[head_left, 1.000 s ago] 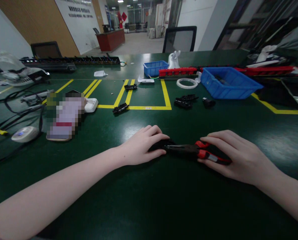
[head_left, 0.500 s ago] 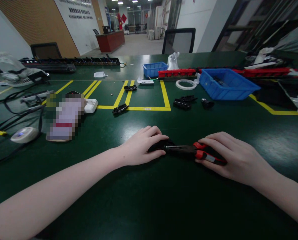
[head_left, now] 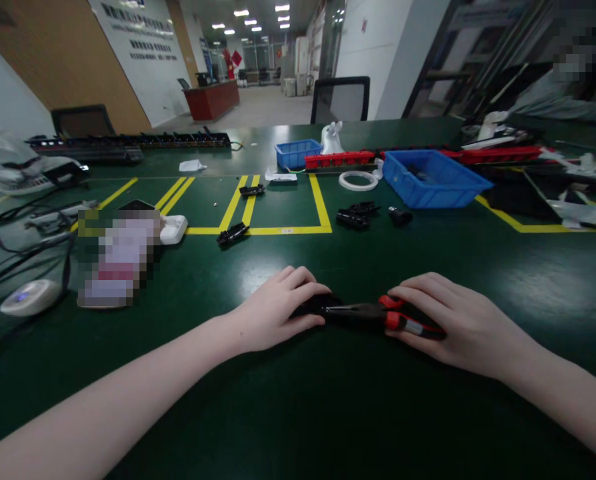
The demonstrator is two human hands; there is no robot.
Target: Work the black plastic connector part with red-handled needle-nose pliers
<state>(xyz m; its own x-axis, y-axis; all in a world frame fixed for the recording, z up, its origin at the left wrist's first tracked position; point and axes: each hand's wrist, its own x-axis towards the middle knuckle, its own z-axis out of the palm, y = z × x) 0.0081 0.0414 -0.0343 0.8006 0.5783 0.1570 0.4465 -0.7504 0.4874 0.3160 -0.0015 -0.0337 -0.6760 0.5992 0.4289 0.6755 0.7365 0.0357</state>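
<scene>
The near table (head_left: pixel 328 413) has room to pass — pliers (head_left: pixel 393 321) bar the gap between left hand (head_left: pixel 281 315) and right hand (head_left: pixel 451 327); a phone (head_left: pixel 121 260) blocks the left, a blue bin (head_left: pixel 441 193) the far right.

Beyond the dark green worktop (head_left: pixel 288 413) stand a black-framed chair (head_left: pixel 82 121) at left and a mesh-backed chair (head_left: pixel 341 101) near the middle. A tan wall (head_left: pixel 63 63) adjoins a white lettered wall (head_left: pixel 163 97), and past them a reddish-brown desk (head_left: pixel 212 101) stands on the grey floor (head_left: pixel 275 107). Bright ceiling lights (head_left: pixel 241 13) shine before the glazing (head_left: pixel 263 59) at the far end.
</scene>
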